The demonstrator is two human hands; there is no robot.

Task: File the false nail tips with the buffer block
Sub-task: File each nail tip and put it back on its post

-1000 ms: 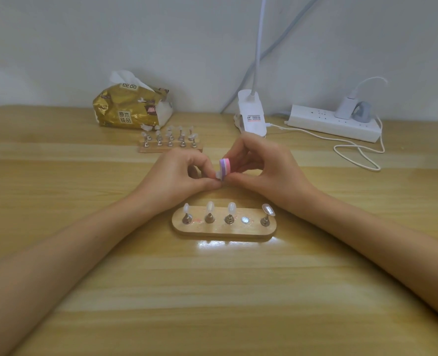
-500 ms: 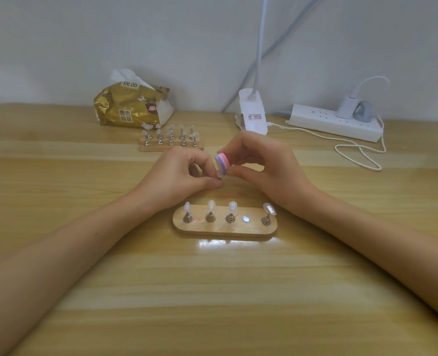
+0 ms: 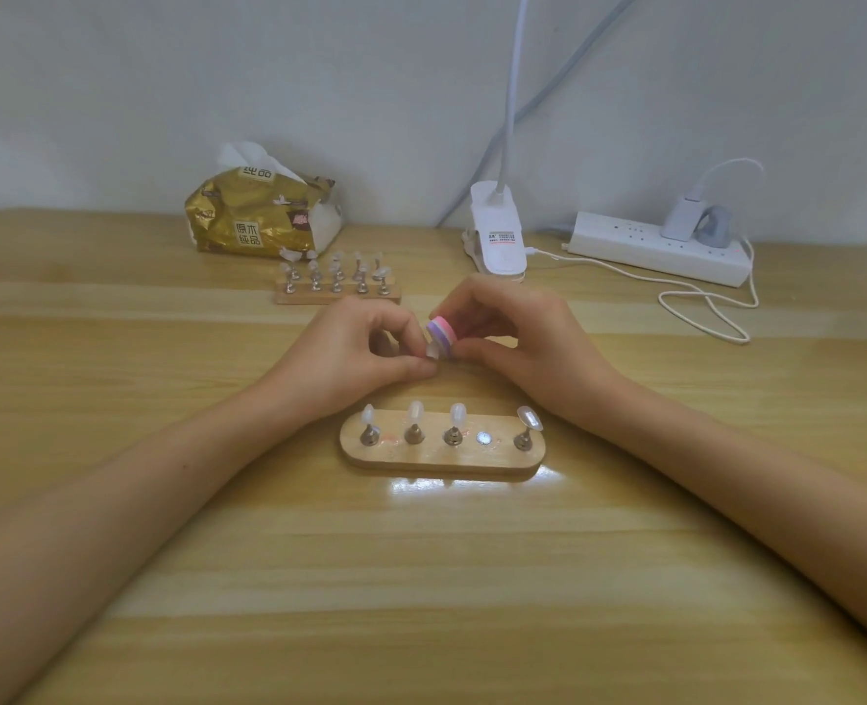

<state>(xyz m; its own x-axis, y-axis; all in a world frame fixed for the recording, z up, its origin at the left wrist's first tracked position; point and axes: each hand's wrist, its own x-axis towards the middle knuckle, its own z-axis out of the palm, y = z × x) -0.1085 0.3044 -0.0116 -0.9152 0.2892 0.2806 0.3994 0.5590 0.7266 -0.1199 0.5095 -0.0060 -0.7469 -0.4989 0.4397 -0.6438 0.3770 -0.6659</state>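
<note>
My left hand (image 3: pixel 355 353) pinches a small clear false nail tip (image 3: pixel 432 353) between thumb and fingers. My right hand (image 3: pixel 518 343) grips a small buffer block (image 3: pixel 442 335) with pink, purple and white layers, its face pressed against the tip. Both hands hover just behind a near wooden oval stand (image 3: pixel 441 452). That stand carries several nail tips on metal pegs, and one bare metal spot (image 3: pixel 483 438) sits second from the right.
A second wooden stand (image 3: pixel 337 296) with several nail tips lies farther back. Behind it are a gold tissue pack (image 3: pixel 258 216), a white clip lamp base (image 3: pixel 497 236) and a white power strip (image 3: pixel 660 249) with a looped cable (image 3: pixel 706 312).
The buffer block has shifted slightly up and to the left against the nail tip. Both hands stay in the same place behind the near stand.
</note>
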